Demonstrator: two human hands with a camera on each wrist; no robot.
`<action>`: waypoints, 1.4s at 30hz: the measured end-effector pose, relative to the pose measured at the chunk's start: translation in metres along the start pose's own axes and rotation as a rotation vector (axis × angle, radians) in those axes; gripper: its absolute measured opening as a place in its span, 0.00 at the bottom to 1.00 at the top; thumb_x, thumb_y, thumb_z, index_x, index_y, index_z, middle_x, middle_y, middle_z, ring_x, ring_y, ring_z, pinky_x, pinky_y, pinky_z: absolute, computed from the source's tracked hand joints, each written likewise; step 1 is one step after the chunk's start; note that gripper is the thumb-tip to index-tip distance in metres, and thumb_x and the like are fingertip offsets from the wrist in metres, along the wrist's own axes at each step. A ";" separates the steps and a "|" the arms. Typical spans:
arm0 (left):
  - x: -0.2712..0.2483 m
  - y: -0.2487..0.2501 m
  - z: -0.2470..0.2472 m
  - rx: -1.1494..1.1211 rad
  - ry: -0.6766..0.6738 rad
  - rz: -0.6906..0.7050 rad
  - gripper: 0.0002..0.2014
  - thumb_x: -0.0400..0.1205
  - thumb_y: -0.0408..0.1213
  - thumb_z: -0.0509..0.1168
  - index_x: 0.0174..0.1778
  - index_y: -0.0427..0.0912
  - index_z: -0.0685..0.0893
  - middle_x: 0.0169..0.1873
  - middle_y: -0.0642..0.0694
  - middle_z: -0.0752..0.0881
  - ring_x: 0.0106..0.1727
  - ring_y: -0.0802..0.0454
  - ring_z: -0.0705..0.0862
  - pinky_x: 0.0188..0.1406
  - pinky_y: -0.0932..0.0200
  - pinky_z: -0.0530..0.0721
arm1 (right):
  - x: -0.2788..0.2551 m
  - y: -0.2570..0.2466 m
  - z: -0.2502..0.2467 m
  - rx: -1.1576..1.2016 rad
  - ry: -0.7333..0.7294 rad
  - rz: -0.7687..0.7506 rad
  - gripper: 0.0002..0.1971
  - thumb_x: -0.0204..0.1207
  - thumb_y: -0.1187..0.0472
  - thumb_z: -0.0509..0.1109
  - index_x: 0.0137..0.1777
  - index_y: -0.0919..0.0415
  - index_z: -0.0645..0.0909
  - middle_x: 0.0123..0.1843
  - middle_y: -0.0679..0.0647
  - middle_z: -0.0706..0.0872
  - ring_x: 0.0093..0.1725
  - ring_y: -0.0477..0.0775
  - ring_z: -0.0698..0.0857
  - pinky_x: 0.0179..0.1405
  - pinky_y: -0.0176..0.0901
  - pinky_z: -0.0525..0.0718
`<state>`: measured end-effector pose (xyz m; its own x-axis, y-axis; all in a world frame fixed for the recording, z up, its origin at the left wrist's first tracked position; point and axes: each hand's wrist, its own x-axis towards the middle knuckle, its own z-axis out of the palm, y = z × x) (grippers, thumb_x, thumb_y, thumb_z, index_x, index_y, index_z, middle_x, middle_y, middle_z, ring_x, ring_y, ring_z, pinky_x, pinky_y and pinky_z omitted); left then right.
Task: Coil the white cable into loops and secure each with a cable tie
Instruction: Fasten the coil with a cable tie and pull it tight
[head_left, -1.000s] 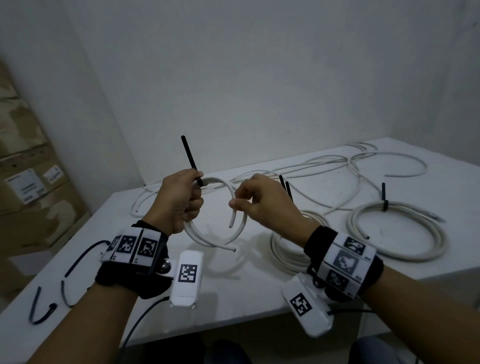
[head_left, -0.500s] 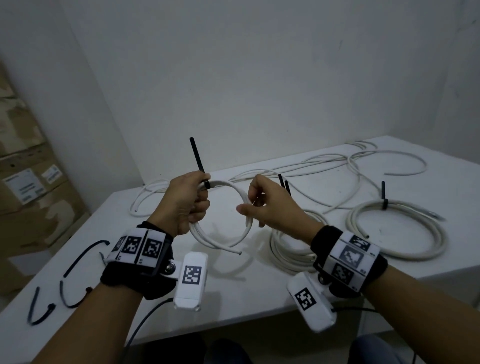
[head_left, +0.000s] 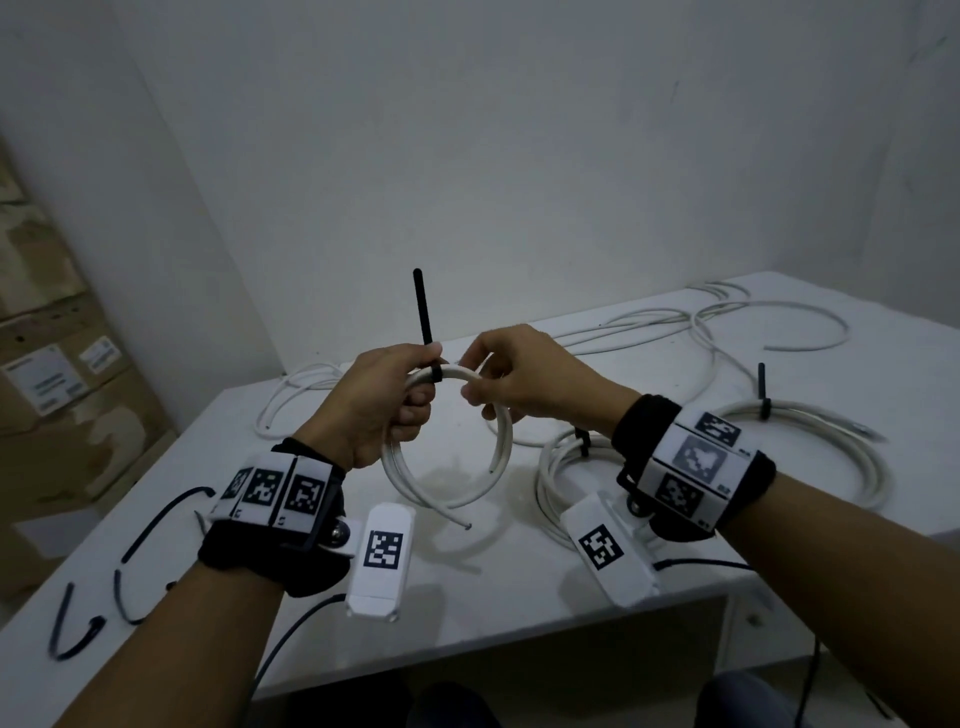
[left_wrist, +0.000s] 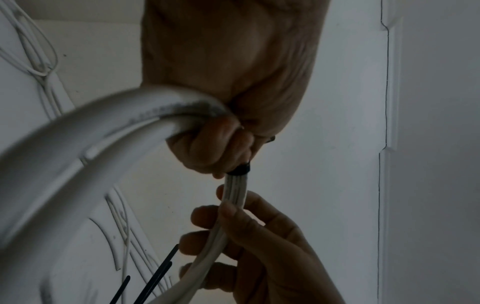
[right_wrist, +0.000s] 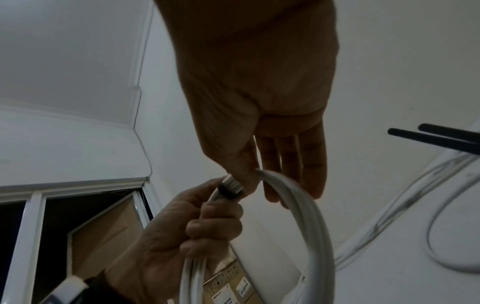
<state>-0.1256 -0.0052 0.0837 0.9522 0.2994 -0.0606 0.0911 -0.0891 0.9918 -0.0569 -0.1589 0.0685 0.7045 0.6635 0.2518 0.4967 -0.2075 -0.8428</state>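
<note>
A small coil of white cable (head_left: 447, 499) hangs in the air above the table between both hands. My left hand (head_left: 387, 402) grips the coil's top left, fingers curled round the strands (left_wrist: 205, 150). A black cable tie (head_left: 427, 332) wraps the strands beside the left thumb, its tail pointing straight up; its band (left_wrist: 240, 170) shows dark round the bundle (right_wrist: 228, 190). My right hand (head_left: 511, 376) pinches the coil (left_wrist: 233, 197) just right of the tie, thumb and forefinger on the strands (right_wrist: 249, 176). Two cut cable ends (head_left: 467, 526) dangle below.
Two tied white coils lie on the white table (head_left: 519, 587): one under my right wrist (head_left: 558, 467), one at the right (head_left: 831, 441). Loose white cable (head_left: 727, 322) sprawls at the back. Spare black ties (head_left: 140, 540) lie at the left front. Cardboard boxes (head_left: 57, 395) stand left.
Both hands have risen slightly and drawn together; the right hand moved left along the coil's top up to the tie. The tie's tail now stands nearly upright.
</note>
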 end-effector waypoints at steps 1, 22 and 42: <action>0.000 0.000 0.001 0.000 0.001 0.012 0.13 0.85 0.44 0.61 0.40 0.39 0.78 0.20 0.47 0.74 0.16 0.54 0.68 0.14 0.68 0.65 | 0.000 0.001 0.000 -0.033 0.033 -0.010 0.04 0.76 0.64 0.72 0.50 0.60 0.82 0.42 0.57 0.90 0.36 0.52 0.90 0.32 0.41 0.88; -0.007 -0.059 0.044 0.110 -0.136 0.240 0.38 0.72 0.26 0.75 0.75 0.51 0.68 0.31 0.37 0.88 0.30 0.43 0.86 0.32 0.53 0.86 | -0.037 0.053 -0.054 0.081 0.292 0.268 0.04 0.73 0.70 0.72 0.41 0.73 0.83 0.33 0.65 0.86 0.32 0.62 0.90 0.28 0.50 0.89; 0.004 -0.070 0.076 0.181 -0.032 0.138 0.18 0.79 0.30 0.71 0.63 0.34 0.79 0.36 0.32 0.88 0.32 0.45 0.85 0.22 0.56 0.82 | -0.063 0.073 -0.067 0.080 0.272 0.348 0.08 0.74 0.69 0.72 0.44 0.77 0.82 0.32 0.64 0.84 0.26 0.57 0.85 0.24 0.45 0.88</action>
<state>-0.1065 -0.0697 0.0060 0.9677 0.2429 0.0676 0.0077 -0.2967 0.9550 -0.0311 -0.2646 0.0231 0.9356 0.3490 0.0535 0.1733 -0.3218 -0.9308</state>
